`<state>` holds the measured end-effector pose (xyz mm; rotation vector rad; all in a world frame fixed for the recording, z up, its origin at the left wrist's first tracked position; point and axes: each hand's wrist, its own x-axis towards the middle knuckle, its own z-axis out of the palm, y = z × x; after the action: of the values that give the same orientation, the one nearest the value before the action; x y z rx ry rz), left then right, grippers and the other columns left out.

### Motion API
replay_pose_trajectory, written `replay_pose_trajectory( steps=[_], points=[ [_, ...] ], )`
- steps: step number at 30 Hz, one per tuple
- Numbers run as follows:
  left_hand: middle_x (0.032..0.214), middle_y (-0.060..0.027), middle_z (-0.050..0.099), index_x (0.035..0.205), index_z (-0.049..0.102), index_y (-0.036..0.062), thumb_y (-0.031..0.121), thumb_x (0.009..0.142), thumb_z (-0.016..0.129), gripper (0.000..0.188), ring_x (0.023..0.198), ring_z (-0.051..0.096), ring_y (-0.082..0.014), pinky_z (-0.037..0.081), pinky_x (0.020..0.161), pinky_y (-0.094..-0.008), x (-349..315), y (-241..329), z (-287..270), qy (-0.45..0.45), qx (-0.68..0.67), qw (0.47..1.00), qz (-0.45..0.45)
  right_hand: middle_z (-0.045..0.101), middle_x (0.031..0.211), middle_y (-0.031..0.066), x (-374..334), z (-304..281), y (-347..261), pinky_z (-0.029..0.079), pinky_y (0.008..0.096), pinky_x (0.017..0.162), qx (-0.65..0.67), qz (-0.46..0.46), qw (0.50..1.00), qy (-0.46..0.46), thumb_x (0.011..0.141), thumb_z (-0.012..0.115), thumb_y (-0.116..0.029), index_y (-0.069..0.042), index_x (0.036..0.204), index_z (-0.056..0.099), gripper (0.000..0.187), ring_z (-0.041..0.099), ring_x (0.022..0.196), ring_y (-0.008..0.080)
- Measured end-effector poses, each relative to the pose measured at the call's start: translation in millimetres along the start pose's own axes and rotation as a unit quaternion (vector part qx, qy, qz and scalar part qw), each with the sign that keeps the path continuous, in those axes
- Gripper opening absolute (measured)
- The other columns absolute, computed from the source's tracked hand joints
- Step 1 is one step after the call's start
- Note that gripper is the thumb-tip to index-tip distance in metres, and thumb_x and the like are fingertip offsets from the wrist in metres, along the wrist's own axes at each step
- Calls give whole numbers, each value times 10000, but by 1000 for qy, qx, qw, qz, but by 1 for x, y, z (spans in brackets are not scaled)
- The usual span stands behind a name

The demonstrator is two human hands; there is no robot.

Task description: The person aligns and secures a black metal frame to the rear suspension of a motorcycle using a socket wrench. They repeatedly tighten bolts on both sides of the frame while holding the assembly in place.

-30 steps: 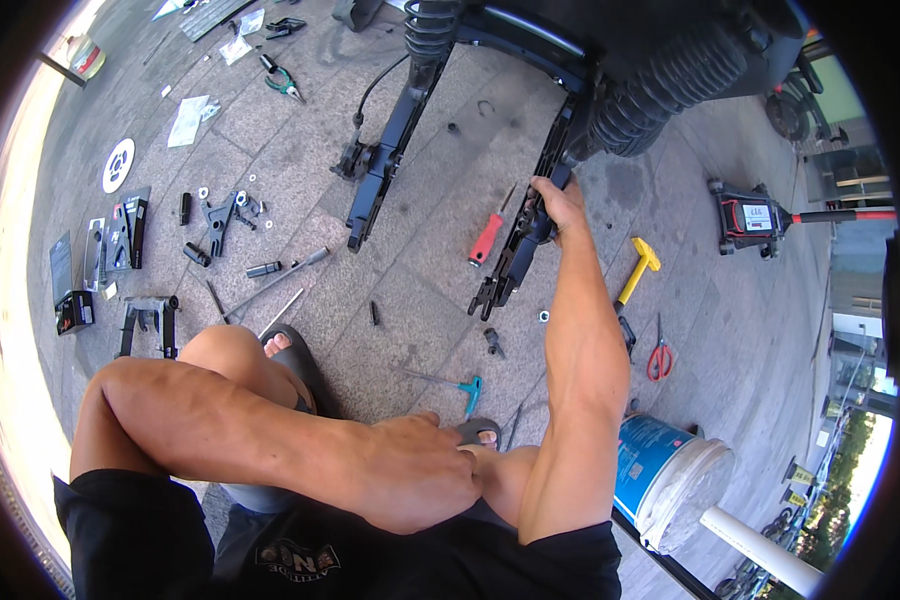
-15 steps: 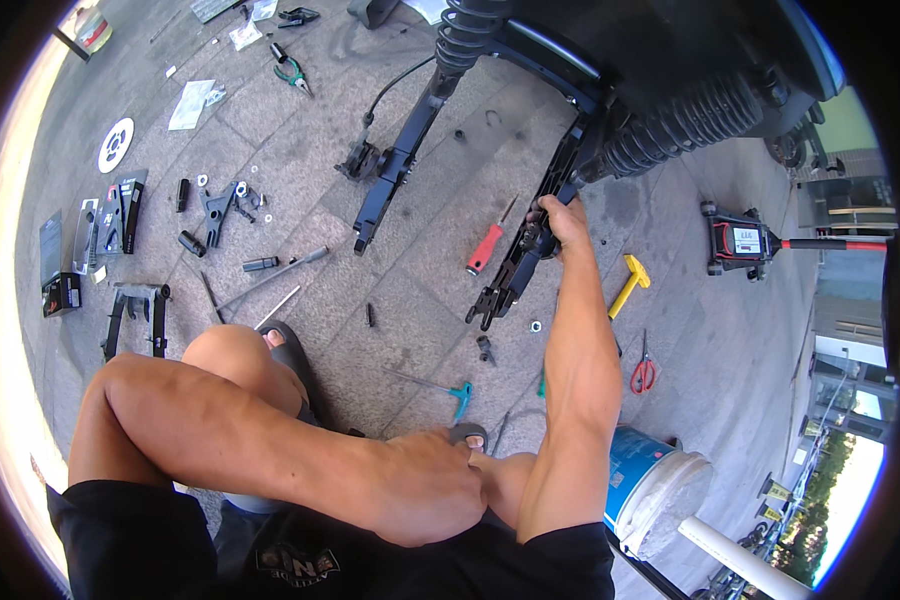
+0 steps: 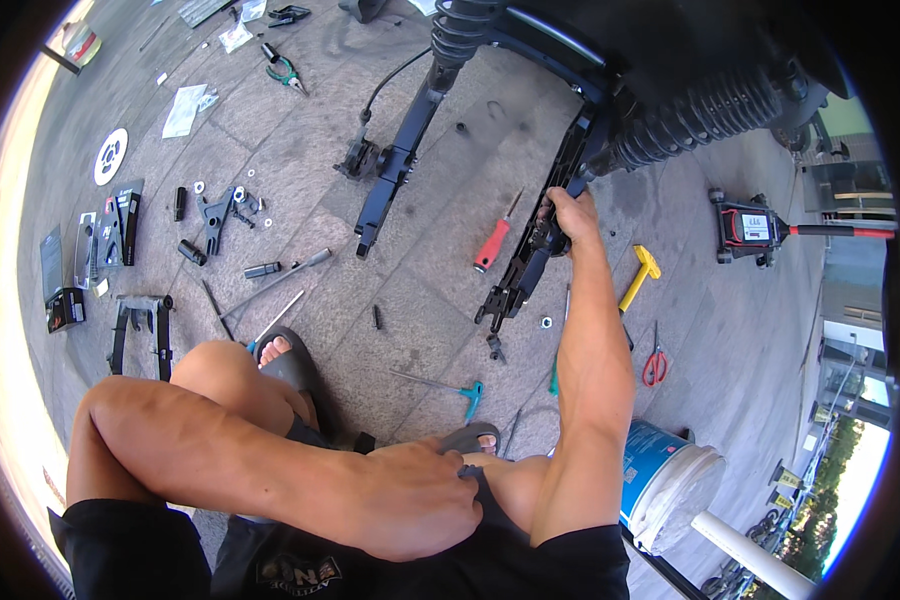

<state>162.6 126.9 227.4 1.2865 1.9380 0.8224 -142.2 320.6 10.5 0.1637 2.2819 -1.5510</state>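
Observation:
My right hand (image 3: 574, 215) is wrapped round a long black metal arm (image 3: 532, 262) that slants down from the underside of a raised black vehicle (image 3: 690, 60). My left hand (image 3: 425, 498) is curled low at my lap, beside my right knee. A small dark bit shows at its fingertips, too little to name. Left of the gripped part, a second black arm (image 3: 388, 195) hangs below a coil spring (image 3: 462, 35). Between the two arms lies a red-handled screwdriver (image 3: 493, 244). A teal T-handle hex key (image 3: 472, 400) is on the ground near my foot.
At left lie a black bracket (image 3: 215, 222), sockets (image 3: 192, 252), a ratchet wrench (image 3: 315, 258) and a black forked frame (image 3: 142, 308). At right are a yellow hammer (image 3: 642, 275), red-handled scissors (image 3: 655, 370), a floor jack (image 3: 748, 228) and a blue-and-white bucket (image 3: 660, 475). Green-handled pliers (image 3: 285, 72) lie farther off.
My view has shifted slightly. My left hand has drawn a little lower and its fingers are more curled, with a dark bit now showing at them. The right hand keeps its hold.

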Motion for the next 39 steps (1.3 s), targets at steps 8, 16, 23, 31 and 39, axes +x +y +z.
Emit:
replay_pose_trajectory(
  steps=[8,16,23,31,39],
  points=[
    [940,-90,626,915,621,38,238,828,594,219,911,611,-261,504,744,-380,-6,-6,-1,25,-5,1000,-13,620,644,76,-3,4,-3,513,328,495,-32,-13,999,34,837,592,-154,-13,828,596,141,609,532,182],
    [901,-78,618,901,615,41,249,835,590,220,878,601,-249,502,724,-372,1,-7,-2,17,6,1000,-6,612,653,68,-4,5,-4,515,333,495,-7,-17,1000,20,847,601,-142,-10,805,594,139,609,535,172],
    [898,-74,611,888,615,45,248,836,593,210,866,595,-245,494,714,-368,3,-7,-3,29,11,1000,-6,616,655,64,-4,5,-6,516,328,511,-16,-21,999,19,832,595,-145,-11,788,599,141,613,541,172],
    [913,-71,611,899,615,46,252,838,592,216,872,594,-241,489,707,-364,3,-7,-3,32,16,999,-8,629,661,64,-9,5,-9,515,322,527,-5,-11,1000,22,832,593,-159,-15,787,608,152,618,548,169],
    [927,-82,617,908,612,42,253,840,588,223,878,600,-250,491,704,-368,2,-7,-4,32,22,999,0,630,665,64,-11,5,-12,515,325,529,-5,-19,1000,17,840,600,-175,-15,800,608,165,620,551,168]
  ],
)
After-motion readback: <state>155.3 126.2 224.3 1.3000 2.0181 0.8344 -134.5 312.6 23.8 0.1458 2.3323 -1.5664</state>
